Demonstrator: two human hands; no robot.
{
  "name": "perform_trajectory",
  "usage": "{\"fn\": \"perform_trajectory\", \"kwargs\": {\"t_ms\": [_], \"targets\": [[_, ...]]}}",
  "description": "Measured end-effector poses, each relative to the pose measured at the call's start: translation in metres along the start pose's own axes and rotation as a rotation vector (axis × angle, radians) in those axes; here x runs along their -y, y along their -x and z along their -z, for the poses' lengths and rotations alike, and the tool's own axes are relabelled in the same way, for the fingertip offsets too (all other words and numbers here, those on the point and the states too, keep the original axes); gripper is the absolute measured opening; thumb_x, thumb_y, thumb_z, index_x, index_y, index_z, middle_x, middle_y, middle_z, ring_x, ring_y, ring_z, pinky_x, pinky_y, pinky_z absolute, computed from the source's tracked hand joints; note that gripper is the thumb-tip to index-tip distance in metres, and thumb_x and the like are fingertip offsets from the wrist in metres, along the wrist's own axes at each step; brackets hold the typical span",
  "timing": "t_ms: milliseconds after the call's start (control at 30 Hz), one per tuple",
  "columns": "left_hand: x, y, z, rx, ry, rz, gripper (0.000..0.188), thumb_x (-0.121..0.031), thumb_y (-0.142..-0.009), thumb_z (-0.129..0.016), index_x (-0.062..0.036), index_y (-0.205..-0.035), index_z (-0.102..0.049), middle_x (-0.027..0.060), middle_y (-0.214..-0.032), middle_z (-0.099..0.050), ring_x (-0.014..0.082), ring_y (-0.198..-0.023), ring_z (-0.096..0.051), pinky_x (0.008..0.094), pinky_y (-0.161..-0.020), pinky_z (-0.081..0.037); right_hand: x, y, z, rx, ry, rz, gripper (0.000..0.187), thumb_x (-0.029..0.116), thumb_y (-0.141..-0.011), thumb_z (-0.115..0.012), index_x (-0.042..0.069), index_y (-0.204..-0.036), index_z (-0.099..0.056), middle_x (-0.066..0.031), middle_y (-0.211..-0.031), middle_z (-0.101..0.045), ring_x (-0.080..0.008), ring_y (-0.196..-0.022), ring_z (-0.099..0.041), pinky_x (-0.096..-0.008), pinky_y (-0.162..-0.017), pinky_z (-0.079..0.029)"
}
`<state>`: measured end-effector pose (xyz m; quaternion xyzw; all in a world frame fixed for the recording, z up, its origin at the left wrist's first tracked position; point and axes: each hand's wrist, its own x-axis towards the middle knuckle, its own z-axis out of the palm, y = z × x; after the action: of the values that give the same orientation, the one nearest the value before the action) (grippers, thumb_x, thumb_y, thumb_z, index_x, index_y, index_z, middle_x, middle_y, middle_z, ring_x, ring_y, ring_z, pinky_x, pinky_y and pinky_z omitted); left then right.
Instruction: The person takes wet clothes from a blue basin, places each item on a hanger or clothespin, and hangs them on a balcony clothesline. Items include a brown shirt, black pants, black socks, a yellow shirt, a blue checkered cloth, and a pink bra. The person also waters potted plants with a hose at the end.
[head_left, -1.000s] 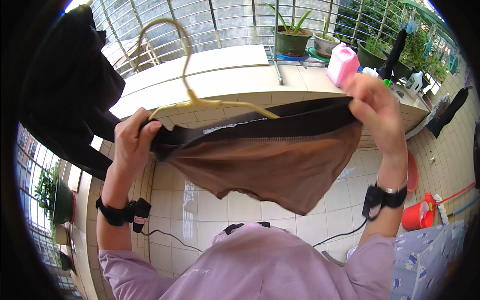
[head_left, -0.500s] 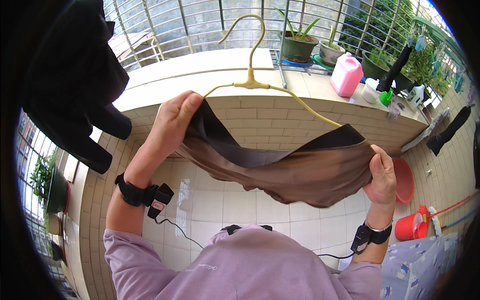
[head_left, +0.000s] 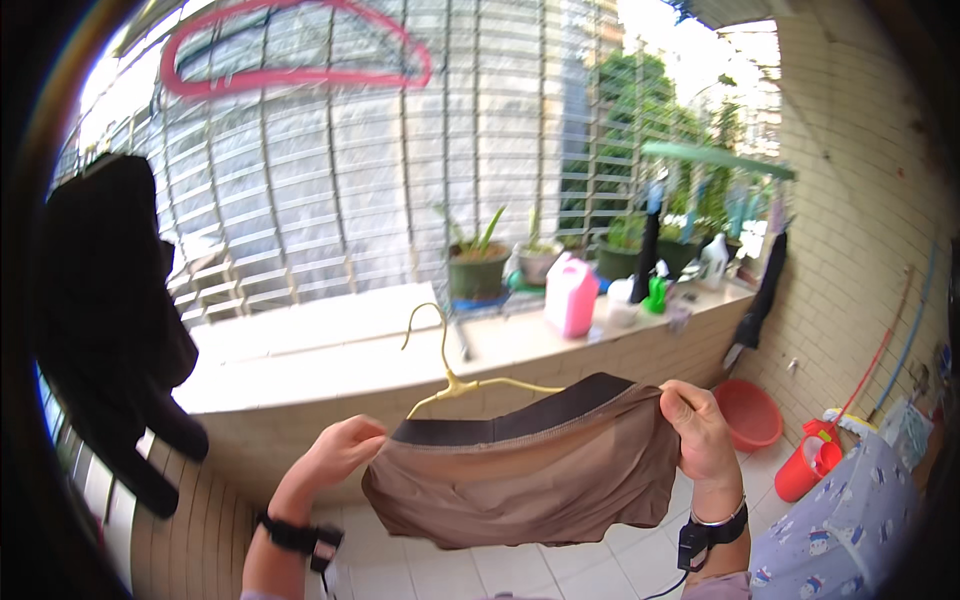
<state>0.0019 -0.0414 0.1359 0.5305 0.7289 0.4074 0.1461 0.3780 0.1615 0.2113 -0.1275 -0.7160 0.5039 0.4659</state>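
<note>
Where it sagged before, brown garment (head_left: 530, 480) now level, pinched between left hand (head_left: 340, 452) and right hand (head_left: 700, 425).

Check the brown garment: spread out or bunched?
Spread out. Left hand and right hand hold the brown garment stretched by its dark waistband, over a yellow hanger.

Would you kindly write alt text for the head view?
Left hand and right hand stretch brown shorts on a yellow hanger before a tiled balcony ledge with potted plants and a pink jug.
</note>
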Motion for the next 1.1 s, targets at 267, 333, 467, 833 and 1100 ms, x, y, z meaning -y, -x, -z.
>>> {"fn": "perform_trajectory", "kwargs": {"t_ms": [267,333,467,833,1100], "targets": [[0.085,0.069,0.021,-0.283,0.433,0.184,0.014,-0.012,-0.091,-0.056,0.0009,-0.097,-0.056,0.0088,-0.08,-0.064,0.0133,-0.066,-0.061,0.0255,-0.061,-0.051,0.085,-0.084,0.056,-0.381,0.29,0.373,0.031,0.027,-0.097,-0.052,-0.003,-0.099,-0.061,0.0052,-0.078,-0.05,-0.004,-0.071,-0.039,-0.0204,-0.064,-0.035],[0.106,0.098,0.01,-0.299,0.489,0.277,0.013,-0.012,-0.092,-0.054,-0.0005,-0.097,-0.055,0.0099,-0.079,-0.064,0.0138,-0.063,-0.062,0.0249,-0.055,-0.05,0.106,-0.117,0.058,-0.46,0.395,0.475,0.033,0.027,-0.097,-0.051,-0.004,-0.099,-0.06,0.002,-0.075,-0.051,-0.0066,-0.07,-0.041,-0.0228,-0.064,-0.037],[0.132,0.157,-0.023,-0.38,0.493,0.385,0.014,-0.018,-0.093,-0.055,-0.0082,-0.1,-0.061,-0.0002,-0.077,-0.063,0.0058,-0.062,-0.053,0.02,-0.053,-0.044,0.132,-0.188,0.044,-0.587,0.585,0.747,0.039,0.033,-0.097,-0.049,-0.003,-0.101,-0.061,-0.0075,-0.072,-0.057,-0.0139,-0.067,-0.048,-0.029,-0.065,-0.041],[0.169,0.236,-0.089,-0.432,0.544,0.667,0.018,-0.019,-0.092,-0.056,-0.0039,-0.102,-0.059,0.0058,-0.078,-0.062,0.0098,-0.06,-0.057,0.0221,-0.049,-0.044,0.134,-0.31,-0.022,-0.732,0.534,0.808,0.041,0.035,-0.097,-0.044,-0.001,-0.092,-0.062,-0.0183,-0.07,-0.061,-0.0361,-0.068,-0.058,-0.0418,-0.064,-0.044],[0.164,0.206,-0.091,-0.343,0.496,0.56,0.023,-0.02,-0.093,-0.055,-0.0012,-0.107,-0.057,0.0077,-0.083,-0.063,0.0113,-0.066,-0.058,0.0228,-0.054,-0.046,0.132,-0.262,-0.012,-0.428,0.29,0.669,0.045,0.045,-0.091,-0.055,0.001,-0.084,-0.055,0.0004,-0.066,-0.047,-0.0106,-0.06,-0.042,-0.0286,-0.059,-0.039]]}}
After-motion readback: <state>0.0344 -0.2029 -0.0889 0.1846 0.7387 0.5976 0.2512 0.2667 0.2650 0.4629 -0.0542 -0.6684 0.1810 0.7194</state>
